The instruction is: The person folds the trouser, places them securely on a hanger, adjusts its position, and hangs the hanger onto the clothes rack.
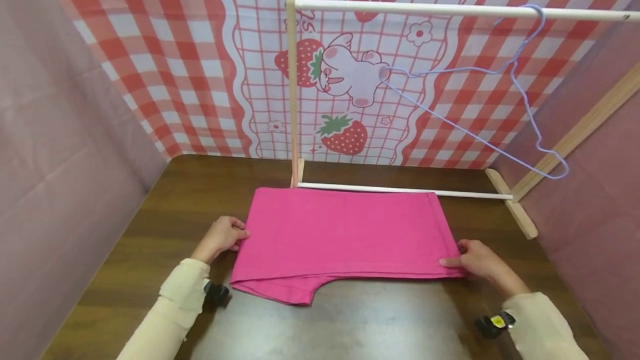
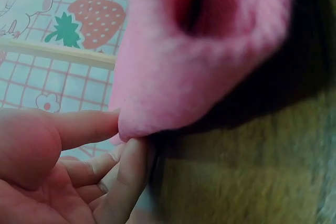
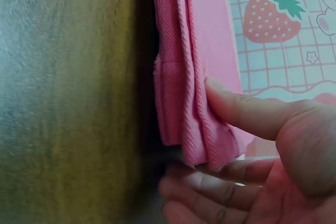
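Observation:
A pair of pink pants point(image 1: 345, 232), folded lengthwise, lies over the table with the crotch corner toward the front left. My left hand point(image 1: 223, 236) pinches the left edge; the left wrist view shows thumb and finger at a rounded fold of the cloth point(image 2: 157, 87). At the opposite end my right hand point(image 1: 480, 261) grips the hem corner, thumb on top and the other fingers underneath. Several stacked layers of the hem point(image 3: 191, 114) show in the right wrist view.
Behind the pants stands a rack with a white top rail point(image 1: 450, 11) and wooden posts point(image 1: 293, 93). A lavender hanger point(image 1: 450, 121) hangs from the rail at the right. The table point(image 1: 150, 238) is brown wood, backed by a strawberry-print cloth point(image 1: 260, 71) and flanked by pink curtains point(image 1: 65, 126).

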`<state>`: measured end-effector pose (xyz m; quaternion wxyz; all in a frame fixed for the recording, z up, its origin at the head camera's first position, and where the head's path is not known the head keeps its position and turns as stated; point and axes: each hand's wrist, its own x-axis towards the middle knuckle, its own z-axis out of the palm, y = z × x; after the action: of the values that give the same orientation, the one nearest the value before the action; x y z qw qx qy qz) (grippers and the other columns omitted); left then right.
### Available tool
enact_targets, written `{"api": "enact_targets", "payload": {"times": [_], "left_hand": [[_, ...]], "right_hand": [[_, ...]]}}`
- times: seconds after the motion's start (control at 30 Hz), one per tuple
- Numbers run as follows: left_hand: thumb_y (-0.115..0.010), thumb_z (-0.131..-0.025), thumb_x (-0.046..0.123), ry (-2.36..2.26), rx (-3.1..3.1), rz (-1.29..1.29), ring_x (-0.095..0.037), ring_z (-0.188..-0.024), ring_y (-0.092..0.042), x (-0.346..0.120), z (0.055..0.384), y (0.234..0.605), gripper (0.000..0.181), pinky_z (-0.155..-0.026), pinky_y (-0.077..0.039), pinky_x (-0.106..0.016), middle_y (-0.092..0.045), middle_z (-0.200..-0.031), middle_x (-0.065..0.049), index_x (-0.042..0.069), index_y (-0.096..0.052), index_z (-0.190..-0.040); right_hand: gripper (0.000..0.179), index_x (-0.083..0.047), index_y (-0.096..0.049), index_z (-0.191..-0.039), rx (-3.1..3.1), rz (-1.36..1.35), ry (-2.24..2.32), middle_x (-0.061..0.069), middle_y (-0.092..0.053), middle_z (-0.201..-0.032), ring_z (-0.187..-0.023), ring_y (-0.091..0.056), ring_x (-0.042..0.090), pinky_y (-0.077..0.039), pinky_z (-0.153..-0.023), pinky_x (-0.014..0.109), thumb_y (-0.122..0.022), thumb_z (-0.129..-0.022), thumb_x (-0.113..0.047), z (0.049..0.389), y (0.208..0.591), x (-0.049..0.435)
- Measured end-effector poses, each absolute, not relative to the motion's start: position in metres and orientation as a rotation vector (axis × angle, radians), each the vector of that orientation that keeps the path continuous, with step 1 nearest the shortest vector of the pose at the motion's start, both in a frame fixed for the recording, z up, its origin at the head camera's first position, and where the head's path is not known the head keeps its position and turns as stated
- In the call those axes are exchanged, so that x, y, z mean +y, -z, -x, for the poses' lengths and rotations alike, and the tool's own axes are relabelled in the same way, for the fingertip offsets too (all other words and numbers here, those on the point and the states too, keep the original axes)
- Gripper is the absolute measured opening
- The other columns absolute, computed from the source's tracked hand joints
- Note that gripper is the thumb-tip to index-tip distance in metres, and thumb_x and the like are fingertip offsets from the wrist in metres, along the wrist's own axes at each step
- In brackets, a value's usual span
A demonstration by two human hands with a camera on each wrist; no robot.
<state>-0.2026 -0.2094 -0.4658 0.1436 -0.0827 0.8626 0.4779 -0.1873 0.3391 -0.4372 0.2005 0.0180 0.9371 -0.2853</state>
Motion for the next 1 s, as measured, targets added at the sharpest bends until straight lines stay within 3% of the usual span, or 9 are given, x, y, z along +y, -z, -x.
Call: {"api": "enact_targets", "payload": {"times": [0.1,0.2,0.33,0.53,0.87,1.0], "left_hand": [[-0.064,-0.09,0.004,-1.393,2.482,0.25,-0.012,-0.068,-0.061,-0.209,0.203,0.467,0.03,-0.063,-0.059,-0.031,-0.066,-0.091,-0.019,-0.016,-0.058,-0.112],[-0.064,-0.09,0.004,-1.394,2.481,0.253,-0.013,-0.069,-0.062,-0.209,0.204,0.468,0.03,-0.063,-0.059,-0.032,-0.066,-0.091,-0.019,-0.016,-0.058,-0.112],[-0.064,-0.09,0.004,-1.399,2.471,0.268,-0.013,-0.068,-0.062,-0.208,0.204,0.469,0.03,-0.063,-0.059,-0.032,-0.065,-0.092,-0.02,-0.015,-0.058,-0.112],[-0.065,-0.089,0.003,-1.408,2.477,0.259,-0.012,-0.065,-0.063,-0.208,0.205,0.468,0.028,-0.062,-0.06,-0.032,-0.067,-0.092,-0.022,-0.016,-0.058,-0.109],[-0.064,-0.089,0.002,-1.422,2.472,0.281,-0.012,-0.062,-0.061,-0.211,0.204,0.471,0.027,-0.06,-0.059,-0.03,-0.066,-0.086,-0.017,-0.015,-0.058,-0.108],[-0.065,-0.089,0.003,-1.414,2.473,0.292,-0.012,-0.062,-0.061,-0.212,0.205,0.472,0.027,-0.06,-0.059,-0.03,-0.066,-0.086,-0.017,-0.014,-0.058,-0.108]], "right_hand": [[0.08,0.02,-0.051,-0.115,2.723,0.066,0.63,0.026,-0.065,-0.093,-0.084,-0.061,0.034,-0.054,-0.074,0.046,-0.079,-0.077,-0.044,0.192,0.432,0.342],[0.078,0.018,-0.054,-0.112,2.792,0.155,0.564,0.028,-0.066,-0.094,-0.085,-0.063,0.037,-0.053,-0.074,0.048,-0.08,-0.075,-0.045,0.196,0.425,0.343],[0.061,0.012,-0.06,-0.108,2.883,0.216,0.512,0.022,-0.068,-0.089,-0.078,-0.063,0.031,-0.049,-0.066,0.04,-0.077,-0.08,-0.039,0.202,0.403,0.34],[0.037,0.005,-0.067,-0.103,3.06,0.3,0.498,0.021,-0.069,-0.091,-0.078,-0.064,0.03,-0.047,-0.065,0.036,-0.07,-0.088,-0.029,0.216,0.351,0.334],[0.048,0.005,-0.064,-0.11,3.157,0.275,0.425,0.027,-0.069,-0.095,-0.085,-0.064,0.041,-0.045,-0.062,0.038,-0.059,-0.095,-0.04,0.243,0.267,0.321],[0.05,0.006,-0.064,-0.11,3.185,0.287,0.417,0.025,-0.07,-0.092,-0.077,-0.063,0.031,-0.043,-0.06,0.034,-0.059,-0.095,-0.041,0.251,0.247,0.325]]}}
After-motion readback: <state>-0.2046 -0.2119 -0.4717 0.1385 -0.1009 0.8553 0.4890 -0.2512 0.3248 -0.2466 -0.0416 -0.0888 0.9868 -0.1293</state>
